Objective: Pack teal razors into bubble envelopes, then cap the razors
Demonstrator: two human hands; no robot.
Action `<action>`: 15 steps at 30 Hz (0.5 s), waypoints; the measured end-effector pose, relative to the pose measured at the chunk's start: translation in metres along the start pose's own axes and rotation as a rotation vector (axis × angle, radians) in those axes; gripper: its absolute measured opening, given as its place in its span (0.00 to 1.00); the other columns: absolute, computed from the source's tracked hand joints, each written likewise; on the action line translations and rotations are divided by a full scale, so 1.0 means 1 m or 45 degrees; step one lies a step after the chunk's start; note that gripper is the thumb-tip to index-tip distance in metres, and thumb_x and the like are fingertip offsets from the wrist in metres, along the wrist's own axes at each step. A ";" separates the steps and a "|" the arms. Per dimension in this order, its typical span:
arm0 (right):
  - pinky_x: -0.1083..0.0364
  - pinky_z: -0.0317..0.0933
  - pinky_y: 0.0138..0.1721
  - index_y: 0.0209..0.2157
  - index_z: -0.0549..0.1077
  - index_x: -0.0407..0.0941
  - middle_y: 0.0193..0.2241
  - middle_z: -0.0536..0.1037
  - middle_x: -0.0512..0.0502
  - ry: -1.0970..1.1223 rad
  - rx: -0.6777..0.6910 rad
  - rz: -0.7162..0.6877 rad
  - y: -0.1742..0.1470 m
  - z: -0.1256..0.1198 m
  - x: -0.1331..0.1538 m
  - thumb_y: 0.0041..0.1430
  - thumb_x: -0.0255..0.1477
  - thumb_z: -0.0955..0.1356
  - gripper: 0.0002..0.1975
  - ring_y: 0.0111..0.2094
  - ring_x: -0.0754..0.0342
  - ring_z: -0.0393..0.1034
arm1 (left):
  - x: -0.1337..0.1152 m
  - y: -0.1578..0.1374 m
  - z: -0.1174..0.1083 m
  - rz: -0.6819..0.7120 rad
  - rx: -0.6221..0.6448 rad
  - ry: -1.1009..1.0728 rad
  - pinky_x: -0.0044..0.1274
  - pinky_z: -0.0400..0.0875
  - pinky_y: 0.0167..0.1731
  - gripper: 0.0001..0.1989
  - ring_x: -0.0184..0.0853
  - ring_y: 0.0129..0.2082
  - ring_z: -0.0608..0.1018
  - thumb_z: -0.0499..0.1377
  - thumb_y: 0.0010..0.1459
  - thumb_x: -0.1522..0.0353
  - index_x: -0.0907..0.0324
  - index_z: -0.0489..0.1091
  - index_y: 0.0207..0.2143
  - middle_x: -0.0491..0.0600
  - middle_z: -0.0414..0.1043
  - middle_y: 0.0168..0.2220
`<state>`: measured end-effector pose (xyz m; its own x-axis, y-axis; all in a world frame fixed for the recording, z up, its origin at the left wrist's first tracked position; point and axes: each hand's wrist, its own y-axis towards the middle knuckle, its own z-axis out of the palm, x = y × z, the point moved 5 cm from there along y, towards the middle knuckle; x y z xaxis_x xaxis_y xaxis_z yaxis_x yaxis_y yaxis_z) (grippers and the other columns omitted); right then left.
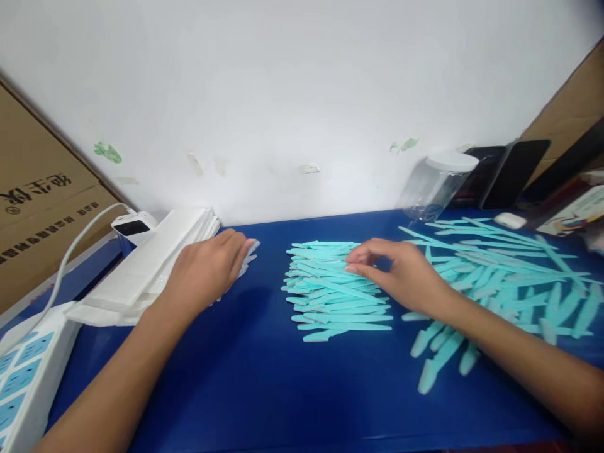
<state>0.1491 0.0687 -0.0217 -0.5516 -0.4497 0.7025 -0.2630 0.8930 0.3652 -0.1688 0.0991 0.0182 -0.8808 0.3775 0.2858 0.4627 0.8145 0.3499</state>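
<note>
A stack of teal eyebrow razors lies in the middle of the table, mostly side by side, handles running left to right. My right hand is at the stack's upper right, thumb and forefinger pinched at a razor there. To the left, my left hand is closed above several small clear plastic pieces, which show past its fingertips. Whatever its fingers hold is hidden. A loose heap of more teal razors spreads out at the right, partly behind my right forearm.
White packaging sleeves lie beside my left hand. A power strip and a white device with a cable are at the left. A clear lidded jar, a dark phone and a white earbud case stand at back right. Cardboard borders the left.
</note>
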 end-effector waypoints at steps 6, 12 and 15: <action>0.46 0.72 0.45 0.43 0.84 0.47 0.41 0.86 0.41 -0.115 0.032 -0.231 -0.001 0.012 0.006 0.71 0.35 0.73 0.08 0.45 0.45 0.77 | 0.035 0.004 0.013 -0.297 0.328 0.097 0.32 0.57 0.29 0.25 0.51 0.38 0.82 0.43 0.78 0.55 0.58 0.72 0.37 0.58 0.81 0.39; 0.47 0.68 0.48 0.47 0.84 0.47 0.46 0.87 0.40 -0.592 -0.021 -0.011 0.017 -0.060 -0.023 0.73 0.40 0.68 0.15 0.47 0.42 0.78 | 0.052 0.000 0.025 -0.379 0.420 0.093 0.34 0.65 0.33 0.25 0.56 0.43 0.83 0.43 0.76 0.54 0.58 0.75 0.40 0.60 0.82 0.43; 0.48 0.64 0.42 0.45 0.84 0.41 0.43 0.86 0.33 -0.801 0.155 0.306 0.019 -0.105 -0.070 0.68 0.39 0.73 0.16 0.43 0.40 0.77 | 0.052 0.000 0.027 -0.389 0.439 0.081 0.35 0.67 0.34 0.25 0.57 0.43 0.83 0.44 0.76 0.53 0.57 0.75 0.43 0.59 0.82 0.43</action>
<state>0.2661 0.1154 0.0001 -0.9512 -0.1762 0.2532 -0.1425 0.9790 0.1461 -0.2178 0.1306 0.0088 -0.9587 0.0784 0.2733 0.1128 0.9872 0.1126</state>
